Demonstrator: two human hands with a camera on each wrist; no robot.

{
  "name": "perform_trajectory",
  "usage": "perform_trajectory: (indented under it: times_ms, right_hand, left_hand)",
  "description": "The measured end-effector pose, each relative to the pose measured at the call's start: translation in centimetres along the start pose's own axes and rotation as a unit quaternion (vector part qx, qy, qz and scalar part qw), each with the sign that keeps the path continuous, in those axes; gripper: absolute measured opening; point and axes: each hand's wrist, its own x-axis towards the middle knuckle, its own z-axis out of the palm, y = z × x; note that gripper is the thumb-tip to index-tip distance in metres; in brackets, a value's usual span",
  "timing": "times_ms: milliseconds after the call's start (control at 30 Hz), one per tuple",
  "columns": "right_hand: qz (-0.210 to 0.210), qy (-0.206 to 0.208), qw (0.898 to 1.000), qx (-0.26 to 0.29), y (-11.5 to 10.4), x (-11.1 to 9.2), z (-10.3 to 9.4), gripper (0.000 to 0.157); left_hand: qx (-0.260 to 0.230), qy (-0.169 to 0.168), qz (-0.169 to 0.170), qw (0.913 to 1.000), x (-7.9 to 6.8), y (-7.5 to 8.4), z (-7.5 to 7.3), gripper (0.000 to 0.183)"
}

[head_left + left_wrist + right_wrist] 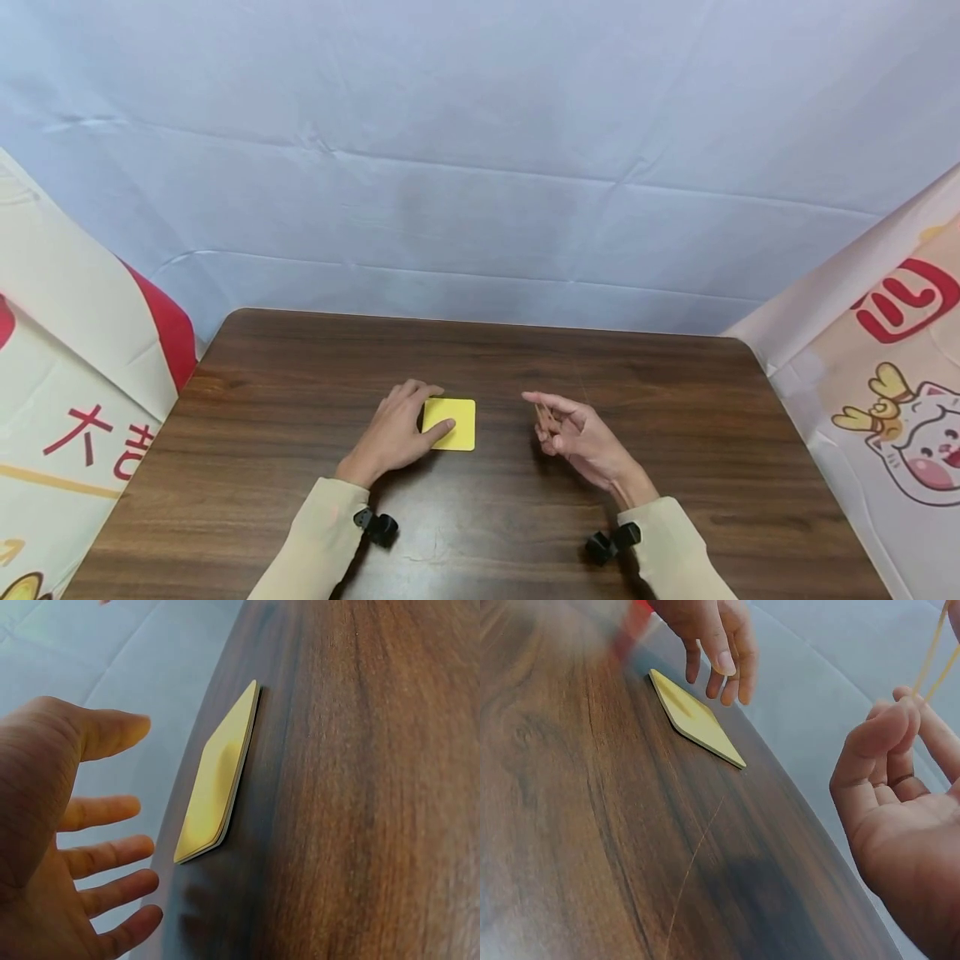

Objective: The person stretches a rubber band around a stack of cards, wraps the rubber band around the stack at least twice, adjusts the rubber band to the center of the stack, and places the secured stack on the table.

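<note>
A thin stack of square yellow cards with rounded corners lies flat on the wooden table. Its layered edges show in the left wrist view, where the top card carries a soft shadow. My left hand hovers at the stack's left side, fingers spread and thumb apart, with nothing in it. To the right of the cards, raised over the table, my right hand holds a thin tan rubber band. The band stretches in two strands between the curled lower fingers and the raised index finger.
The dark brown table reaches back to a pale hanging cloth. Printed cloths with red characters and a cartoon animal hang at both sides. A small black camera is strapped to each wrist.
</note>
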Motion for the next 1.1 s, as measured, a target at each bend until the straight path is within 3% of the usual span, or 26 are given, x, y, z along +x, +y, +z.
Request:
perform_trajectory:
  times_ms: [167,267,333,500,533,600,733,1100]
  right_hand:
    - [-0.009,0.014,0.997,-0.069,0.0,0.0,0.0,0.062]
    - [0.003,0.043,0.988,-0.149,-0.2,0.0,0.3,0.063]
    - [0.019,0.068,0.972,-0.223,-0.7,0.0,0.7,0.064]
    - [0.058,0.108,0.908,-0.401,-1.8,-0.3,1.9,0.067]
    - [0.063,0.111,0.898,-0.420,-1.9,-0.3,2.1,0.068]
    - [0.071,0.114,0.888,-0.439,-2.0,-0.4,2.4,0.069]
    - [0.075,0.114,0.881,-0.453,-1.9,-0.6,2.5,0.070]
    - [0.069,0.103,0.880,-0.459,-1.4,-0.7,2.0,0.071]
  left_hand:
    - [0.003,-0.017,0.004,0.9998,0.1,-0.1,-0.1,0.064]
    - [0.007,-0.037,0.006,0.9993,0.2,-0.3,-0.2,0.071]
    - [0.012,-0.052,0.006,0.9985,0.4,-0.3,-0.4,0.074]
    - [0.033,-0.089,0.002,0.9955,1.0,-0.4,-0.7,0.078]
    - [0.037,-0.095,0.001,0.9948,1.1,-0.4,-0.7,0.079]
    - [0.041,-0.105,0.001,0.9936,1.3,-0.4,-0.8,0.079]
    - [0.056,-0.120,0.007,0.9911,1.7,-0.3,-0.8,0.083]
    - [0.080,-0.122,-0.010,0.9893,2.6,0.7,-1.0,0.081]
